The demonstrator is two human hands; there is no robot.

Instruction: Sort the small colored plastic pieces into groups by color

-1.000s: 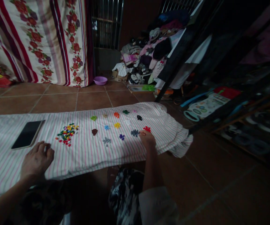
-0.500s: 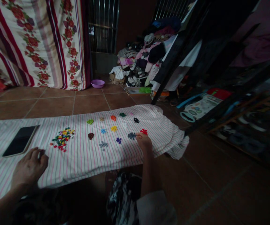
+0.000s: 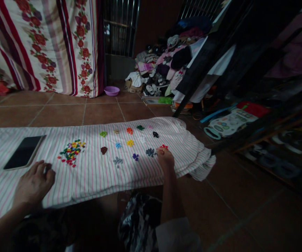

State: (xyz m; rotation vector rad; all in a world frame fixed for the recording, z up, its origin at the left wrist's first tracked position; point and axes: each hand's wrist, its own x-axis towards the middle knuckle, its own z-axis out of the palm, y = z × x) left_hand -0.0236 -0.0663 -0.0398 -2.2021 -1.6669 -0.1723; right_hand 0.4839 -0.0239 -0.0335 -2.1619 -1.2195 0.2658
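Small coloured pieces lie on a striped cloth (image 3: 93, 178), too small for me to name their kind. My right hand (image 3: 166, 158) is closed in a pinch, its fingertips between the red pile (image 3: 163, 146) and the dark grey pile (image 3: 151, 152). It partly covers the red pile, and whatever the fingers hold is hidden. My left hand (image 3: 35, 182) rests on the cloth with loosely bent fingers and the thumb apart, holding nothing. Near it are a phone (image 3: 23, 152) and a mixed heap of coloured pieces (image 3: 72, 153). Single-colour piles include a purple pile (image 3: 135, 157) and a yellow pile (image 3: 130, 142).
A black pile (image 3: 155, 134) and a brown pile (image 3: 104, 150) also lie on the cloth. Beyond it, a purple basin (image 3: 111, 91) sits on the tiled floor near heaped clothes (image 3: 163, 64). A dark slanted post (image 3: 190, 89) stands behind the cloth's right end.
The view has shifted slightly. My right hand has moved a little away from the dark grey pile and covers more of the red one. The left hand stays resting on the cloth.
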